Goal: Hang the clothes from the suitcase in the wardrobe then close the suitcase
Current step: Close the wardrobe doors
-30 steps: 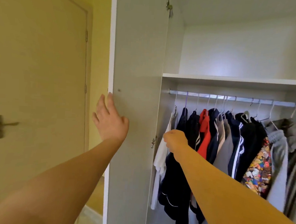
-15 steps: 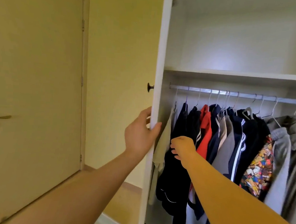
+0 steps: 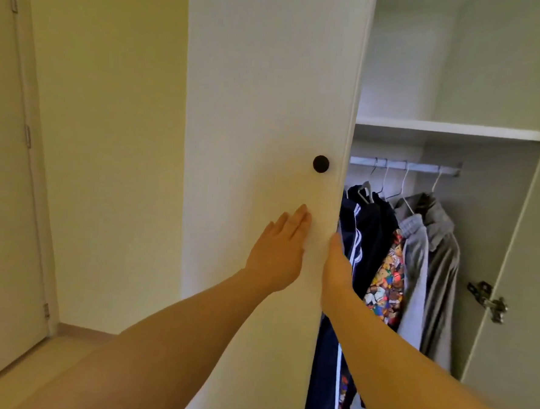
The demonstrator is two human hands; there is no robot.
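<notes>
two hands meet at the free edge of the wardrobe door (image 3: 269, 93): the left hand (image 3: 278, 252) presses flat, fingers straight, below the knob (image 3: 321, 163); the right hand (image 3: 336, 265) sits at the edge, fingers hidden, so its grip cannot be told. the clothes (image 3: 418, 245), soft and light, hang from the rail (image 3: 423, 165) at the wardrobe's right side. the door seems stiff and easy-swinging; push it flat or take the knob.

Two arms in view, both bare as far as the frame shows them. Left hand (image 3: 278, 252): bare, back of the hand showing, fingers (image 3: 296, 221) visible, nails too small to read. Right hand (image 3: 337, 268): bare, seen edge-on, thumb side showing, fingers out of sight. Left forearm (image 3: 165, 340) looms broad near the lens, underside in shadow. Right forearm (image 3: 395, 354) is evenly lit.
</notes>
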